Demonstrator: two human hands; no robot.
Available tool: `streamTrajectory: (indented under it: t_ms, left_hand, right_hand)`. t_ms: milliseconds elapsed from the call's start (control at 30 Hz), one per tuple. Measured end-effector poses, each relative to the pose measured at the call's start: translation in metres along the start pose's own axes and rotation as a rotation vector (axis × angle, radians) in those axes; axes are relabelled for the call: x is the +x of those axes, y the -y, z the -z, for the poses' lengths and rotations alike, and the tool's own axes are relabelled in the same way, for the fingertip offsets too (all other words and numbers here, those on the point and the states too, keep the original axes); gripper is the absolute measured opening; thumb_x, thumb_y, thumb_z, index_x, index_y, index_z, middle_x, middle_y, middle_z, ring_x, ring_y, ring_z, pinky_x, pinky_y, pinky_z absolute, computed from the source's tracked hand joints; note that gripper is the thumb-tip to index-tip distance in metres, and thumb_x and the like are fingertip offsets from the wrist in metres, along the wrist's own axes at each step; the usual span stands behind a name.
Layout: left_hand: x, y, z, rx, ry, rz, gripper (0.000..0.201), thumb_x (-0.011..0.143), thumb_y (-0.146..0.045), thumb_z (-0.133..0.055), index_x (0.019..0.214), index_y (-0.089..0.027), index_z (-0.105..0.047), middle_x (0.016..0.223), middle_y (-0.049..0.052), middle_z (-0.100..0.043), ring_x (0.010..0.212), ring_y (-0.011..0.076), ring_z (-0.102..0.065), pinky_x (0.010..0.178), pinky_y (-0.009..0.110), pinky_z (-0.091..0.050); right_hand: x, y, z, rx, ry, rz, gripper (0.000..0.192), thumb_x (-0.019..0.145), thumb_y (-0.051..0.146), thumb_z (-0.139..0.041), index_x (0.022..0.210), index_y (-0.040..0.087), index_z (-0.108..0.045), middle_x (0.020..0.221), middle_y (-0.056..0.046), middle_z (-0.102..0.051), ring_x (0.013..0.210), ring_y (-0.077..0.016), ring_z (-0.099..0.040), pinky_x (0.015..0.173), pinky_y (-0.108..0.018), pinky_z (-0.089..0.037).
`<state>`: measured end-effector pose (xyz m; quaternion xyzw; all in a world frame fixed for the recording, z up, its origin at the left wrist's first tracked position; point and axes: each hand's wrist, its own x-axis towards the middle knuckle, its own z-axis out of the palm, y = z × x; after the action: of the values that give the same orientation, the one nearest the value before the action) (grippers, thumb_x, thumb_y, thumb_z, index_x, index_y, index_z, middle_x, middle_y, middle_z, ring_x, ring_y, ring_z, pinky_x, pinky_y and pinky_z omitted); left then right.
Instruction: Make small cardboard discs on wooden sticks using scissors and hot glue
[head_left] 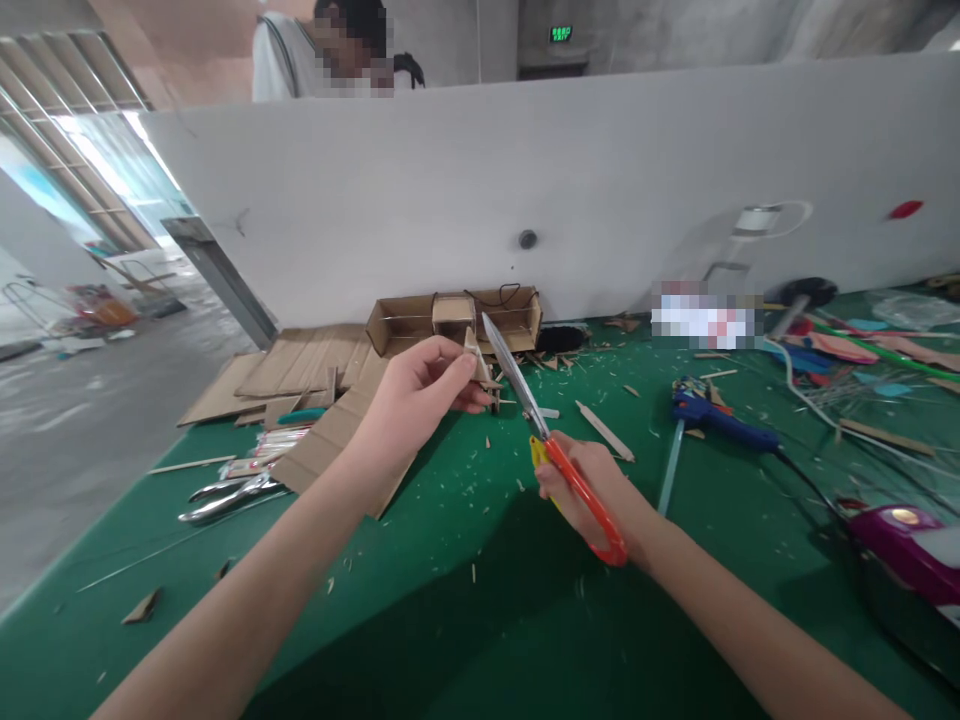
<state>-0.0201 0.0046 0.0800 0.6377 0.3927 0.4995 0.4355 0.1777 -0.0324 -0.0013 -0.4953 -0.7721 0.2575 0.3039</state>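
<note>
My left hand [427, 395] pinches a small cut piece of cardboard [484, 365] between thumb and fingers, above the green table. In my right hand [589, 485] is a pair of scissors [525, 390] with orange and yellow handles. Their blades look closed and point up and away, just right of the cardboard piece and apart from it. Behind both hands, an open cardboard box [405, 325] with a raised middle part stands against the white partition. A larger cardboard sheet [330, 435] lies beneath and left of my left wrist.
Pliers [232, 497] and stacked cardboard [307, 355] lie at left. To the right are a blue glue gun [724, 425] with a cord, a purple device [900, 545] and assorted strips. Scraps dot the green table [450, 600]. Beyond the white partition [375, 190] is another person [281, 60].
</note>
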Motion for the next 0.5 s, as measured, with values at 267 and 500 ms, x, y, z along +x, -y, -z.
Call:
streamTrajectory:
  t_ms: [267,500]
  left_hand:
    - [0.004,0.0,0.007,0.016,-0.077,-0.042,0.017,0.078,-0.032,-0.064,0.084,-0.016,-0.062,0.068,0.001,-0.058,0.058,0.0093,-0.056,0.053,0.022,-0.051]
    - [0.004,-0.001,0.006,0.078,-0.137,-0.114,0.014,0.078,-0.03,-0.064,0.081,-0.017,-0.061,0.058,-0.001,-0.056,0.052,0.0077,-0.051,0.049,0.02,-0.042]
  right_hand:
    - [-0.002,0.007,0.016,0.146,0.103,0.096,0.027,0.085,0.042,-0.046,0.093,0.017,-0.05,0.097,-0.01,-0.056,0.072,-0.0181,-0.057,0.059,-0.033,-0.045]
    - [-0.004,0.003,0.012,0.1,0.113,0.112,0.03,0.086,0.044,-0.044,0.099,0.017,-0.049,0.078,-0.007,-0.058,0.069,-0.0203,-0.056,0.057,-0.033,-0.04]
